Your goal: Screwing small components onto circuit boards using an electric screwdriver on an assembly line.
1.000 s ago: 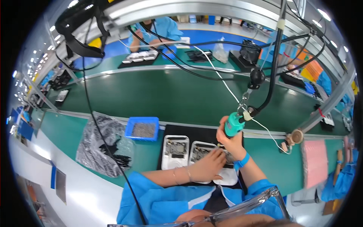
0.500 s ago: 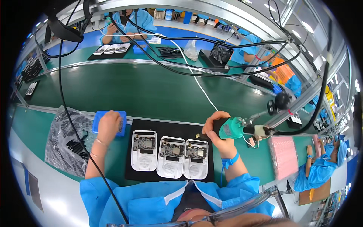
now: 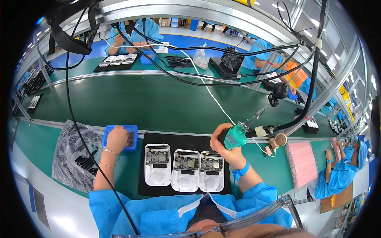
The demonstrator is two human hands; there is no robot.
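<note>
In my right hand is a green and black electric screwdriver, my fingers wrapped round its body. It is above the far right corner of a black mat; its tip is hidden. On the mat lie three white plastic housings, a left, a middle and a right one, each with a circuit board exposed. My left hand reaches into a blue tray of small dark parts, probably screws. Its fingers are bent together, and what they pinch is hidden.
Left of the tray sits a clear plastic bag with black parts. Pink bubble wrap lies at the right. A green conveyor belt runs beyond the mat. Cables hang across the view, and co-workers in blue sit across and at the right.
The whole view has shifted a little. My right hand has brought the screwdriver left, nearer the right housing. My left hand stays at the blue tray.
</note>
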